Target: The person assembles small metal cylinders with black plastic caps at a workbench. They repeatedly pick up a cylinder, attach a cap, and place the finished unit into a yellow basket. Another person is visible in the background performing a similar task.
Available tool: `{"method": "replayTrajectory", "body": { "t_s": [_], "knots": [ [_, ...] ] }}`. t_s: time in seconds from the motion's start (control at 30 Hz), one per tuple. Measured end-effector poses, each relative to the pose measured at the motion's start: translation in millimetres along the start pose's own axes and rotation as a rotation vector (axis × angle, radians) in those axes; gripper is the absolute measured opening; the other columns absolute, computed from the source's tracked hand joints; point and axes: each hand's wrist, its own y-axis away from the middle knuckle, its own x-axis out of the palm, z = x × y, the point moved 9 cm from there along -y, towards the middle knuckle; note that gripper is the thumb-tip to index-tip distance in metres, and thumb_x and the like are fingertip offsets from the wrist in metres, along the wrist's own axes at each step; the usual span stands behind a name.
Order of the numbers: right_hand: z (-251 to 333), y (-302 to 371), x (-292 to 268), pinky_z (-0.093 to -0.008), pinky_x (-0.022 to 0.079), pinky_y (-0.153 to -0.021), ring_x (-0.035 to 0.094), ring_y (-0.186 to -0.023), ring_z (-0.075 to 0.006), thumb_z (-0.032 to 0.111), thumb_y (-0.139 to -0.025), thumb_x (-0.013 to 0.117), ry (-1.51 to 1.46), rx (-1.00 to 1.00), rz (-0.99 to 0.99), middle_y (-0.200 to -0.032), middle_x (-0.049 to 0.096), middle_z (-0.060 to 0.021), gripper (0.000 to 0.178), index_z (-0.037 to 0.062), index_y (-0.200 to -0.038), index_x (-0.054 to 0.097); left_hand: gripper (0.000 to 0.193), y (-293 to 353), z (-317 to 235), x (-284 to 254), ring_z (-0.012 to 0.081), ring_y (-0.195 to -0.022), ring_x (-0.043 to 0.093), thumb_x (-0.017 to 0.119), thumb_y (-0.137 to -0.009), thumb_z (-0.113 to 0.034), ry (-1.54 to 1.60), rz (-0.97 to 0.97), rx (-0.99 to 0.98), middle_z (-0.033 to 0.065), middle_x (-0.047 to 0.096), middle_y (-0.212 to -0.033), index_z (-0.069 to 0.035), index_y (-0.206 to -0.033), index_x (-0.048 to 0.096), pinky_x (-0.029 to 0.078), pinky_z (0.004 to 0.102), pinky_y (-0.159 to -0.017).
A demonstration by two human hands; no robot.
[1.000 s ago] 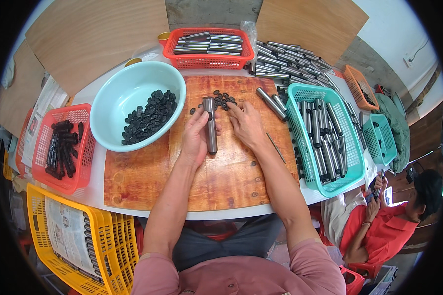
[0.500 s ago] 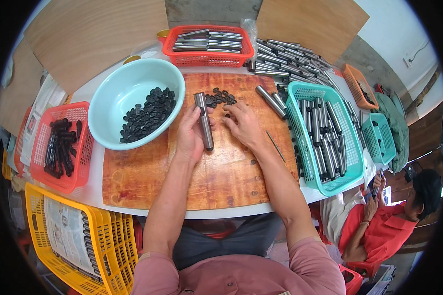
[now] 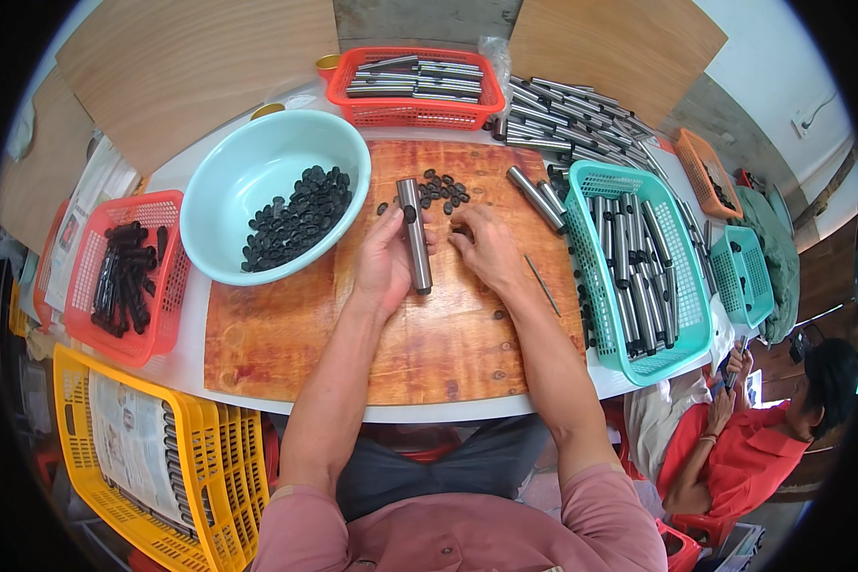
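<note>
In my left hand (image 3: 381,262) a shiny metal tube (image 3: 418,250) with a black lower end stands nearly upright, fingers wrapped round it. A dark oval spot shows on its side near the top. My right hand (image 3: 492,250) is just to the right of the tube, apart from it, with its fingers curled in. Whatever its fingertips pinch is hidden or too small to name. Beyond both hands, small black oval pieces (image 3: 445,191) lie loose on the stained wooden board (image 3: 296,334). A thin metal rod (image 3: 542,285) lies right of my right wrist.
A pale blue basin (image 3: 210,205) of black pieces stands left, beside a red basket (image 3: 169,315) of black parts. Tubes fill a turquoise basket (image 3: 672,360) at right and a red basket (image 3: 419,116) behind; more tubes (image 3: 582,119) are heaped far right. A co-worker (image 3: 734,448) sits at right.
The tube and both hands have shifted slightly right, and the view has shifted a little too. My right fingers have curled in more, and more of the loose black pieces show.
</note>
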Motion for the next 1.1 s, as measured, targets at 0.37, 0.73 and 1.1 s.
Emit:
{"method": "replayTrajectory", "body": {
  "t_s": [0.37, 0.73, 1.1],
  "knots": [
    [-14.7, -1.4, -10.2, -0.0433, 0.054, -0.079, 0.069, -0.089, -0.0375, 0.005, -0.09, 0.067, -0.032, 0.12, -0.103, -0.095, 0.07, -0.0214, 0.013, -0.0012, -0.1, 0.072, 0.026, 0.3, 5.7, -4.5, 0.022, -0.09, 0.064, 0.048, -0.107, -0.023, -0.03, -0.025, -0.032, 0.0125, 0.065, -0.107, -0.006, -0.125, 0.055, 0.054, 0.0375, -0.082],
    [-20.9, -3.6, -11.4, -0.0465, 0.054, -0.08, 0.068, -0.09, -0.0424, 0.007, -0.09, 0.067, -0.099, 0.157, -0.048, -0.096, 0.069, -0.0261, 0.013, -0.0038, -0.097, 0.072, 0.033, -0.1, 9.4, -5.0, 0.022, -0.088, 0.064, 0.048, -0.106, -0.019, -0.022, -0.036, -0.056, 0.012, 0.065, -0.106, -0.003, -0.134, 0.052, 0.054, 0.0374, -0.083],
    [-36.2, -1.2, -20.4, -0.039, 0.054, -0.073, 0.069, -0.085, -0.0281, 0.006, -0.088, 0.069, -0.159, 0.285, 0.052, -0.092, 0.068, -0.0165, 0.021, -0.0003, -0.109, 0.072, 0.03, 2.6, 6.9, -3.1, 0.0221, -0.087, 0.063, 0.047, -0.106, -0.019, -0.03, -0.048, -0.053, 0.0122, 0.065, -0.104, -0.003, -0.131, 0.053, 0.054, 0.0376, -0.082]
  ]
}}
